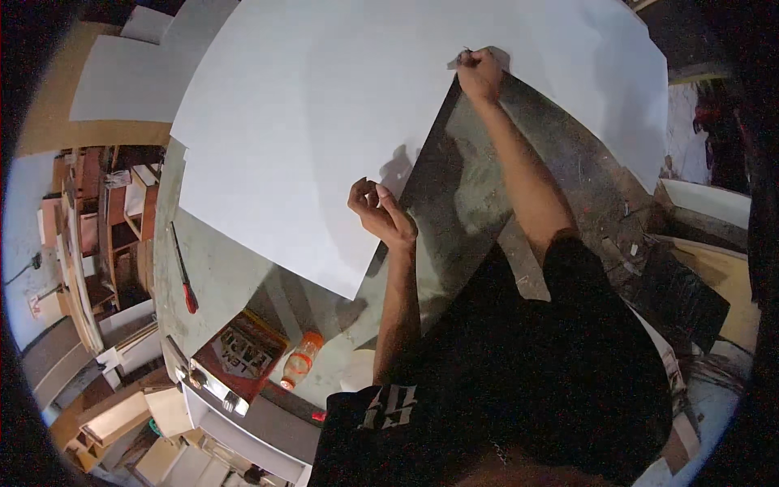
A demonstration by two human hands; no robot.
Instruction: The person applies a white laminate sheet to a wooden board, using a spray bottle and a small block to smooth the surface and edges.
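A large white sheet (276, 122) covers much of the grey-green worktable (219, 247). Two of its edges meet in a V at the far middle, with bare table showing between them. At the tip of that V my right hand (480, 77) is closed around a small dark thing (465, 58), too small to name. Over the sheet's near edge my left hand (383, 217) hangs with loosely curled fingers and a gap between thumb and fingertips. Nothing shows in it, and its shadow falls on the sheet beside it.
A screwdriver (185, 276) with a red handle lies on the table at left. Near the front edge are a plastic bottle (302, 359) with orange ends and a dark red printed box (243, 349). Wooden boards and shelves (114, 219) stand at far left; boards (714, 203) lean at right.
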